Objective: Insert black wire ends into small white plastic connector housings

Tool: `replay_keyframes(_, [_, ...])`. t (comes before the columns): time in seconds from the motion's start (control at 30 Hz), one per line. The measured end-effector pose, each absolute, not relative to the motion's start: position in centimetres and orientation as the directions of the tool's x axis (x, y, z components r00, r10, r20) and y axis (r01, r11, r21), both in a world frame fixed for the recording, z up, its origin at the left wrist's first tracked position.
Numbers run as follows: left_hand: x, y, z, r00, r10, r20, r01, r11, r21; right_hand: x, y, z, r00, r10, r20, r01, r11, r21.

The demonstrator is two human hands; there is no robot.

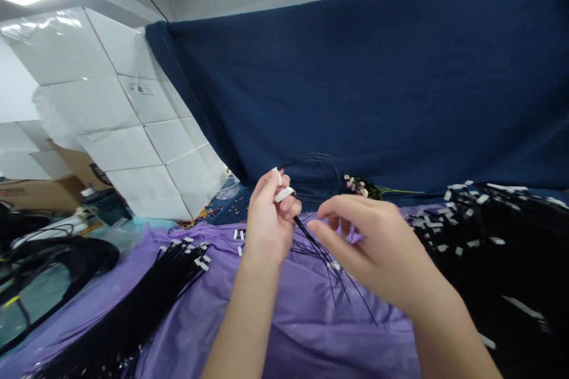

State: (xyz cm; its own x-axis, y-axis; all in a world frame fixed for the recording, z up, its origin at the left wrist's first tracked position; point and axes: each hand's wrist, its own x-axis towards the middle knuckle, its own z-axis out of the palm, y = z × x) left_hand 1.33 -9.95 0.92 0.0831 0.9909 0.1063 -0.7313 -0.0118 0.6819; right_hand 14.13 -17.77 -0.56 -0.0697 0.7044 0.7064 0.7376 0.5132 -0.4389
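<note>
My left hand (273, 213) is closed around a small bunch of thin black wires (311, 240) with white tags (283, 194) at their ends. Part of the bunch bows out in a loop beyond my fingers, and loose tails hang below towards the right. To the right of it, my right hand (364, 231) is in the air with thumb and fingers apart, holding nothing. Its fingertips are close to the hanging tails; whether they touch I cannot tell. Under both hands lies a purple cloth (342, 349).
A thick bundle of black wires with white tags (133, 302) lies on the left. A larger dark heap of them (498, 272) fills the right. Flowers (362, 186) lie by the blue curtain (355, 83). White boxes (120, 106) are stacked at the left.
</note>
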Motion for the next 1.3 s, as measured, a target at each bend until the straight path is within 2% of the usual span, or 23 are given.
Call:
replay_keyframes(0.07, [1.3,-9.9,1.1,0.053,0.993,0.103,-0.759,-0.027,0.651,13.9,-16.8,-1.2,-0.090,0.875,0.475,0.778,0.360,-0.515])
replay_keyframes(0.13, [1.1,-10.0,1.3,0.052,0.991,0.120,-0.766,-0.038,0.642,13.7,-15.4,-1.9,-0.191,0.911,0.365,0.717,0.384,-0.582])
replay_keyframes(0.2, [0.9,-9.9,1.4,0.055,0.987,0.152,-0.749,-0.060,0.660,13.7,-14.2,-2.4,-0.312,0.883,0.351,0.599,0.469,-0.649])
replay_keyframes(0.27, [0.4,-9.7,1.3,0.058,0.979,0.198,-0.689,-0.104,0.717,13.7,-13.7,-2.7,-0.353,0.857,0.375,0.549,0.514,-0.659])
replay_keyframes(0.4, [-0.7,-8.7,0.7,0.078,0.950,0.303,-0.437,-0.240,0.867,13.7,-14.2,-2.4,-0.293,0.888,0.355,0.682,0.454,-0.573])
replay_keyframes(0.57, [-1.8,-7.6,0.1,0.032,0.902,0.432,-0.237,-0.413,0.880,13.5,-15.0,-1.9,-0.301,0.911,0.282,0.775,0.406,-0.485])
replay_keyframes(0.83, [-2.3,-7.6,0.2,0.138,0.918,0.372,-0.105,-0.360,0.927,13.1,-15.5,-1.6,-0.316,0.908,0.274,0.799,0.411,-0.440])
replay_keyframes(0.97, [-1.9,-7.9,0.3,0.156,0.919,0.363,-0.242,-0.321,0.916,13.2,-15.6,-1.7,-0.331,0.900,0.285,0.780,0.431,-0.454])
replay_keyframes(1.07, [-1.7,-8.1,0.6,0.151,0.927,0.342,-0.383,-0.264,0.885,13.4,-15.2,-2.0,-0.355,0.899,0.255,0.718,0.437,-0.542])
replay_keyframes(1.3, [-2.2,-7.9,1.1,0.240,0.924,0.297,-0.565,-0.116,0.817,13.0,-14.3,-2.6,-0.439,0.833,0.337,0.325,0.497,-0.805])
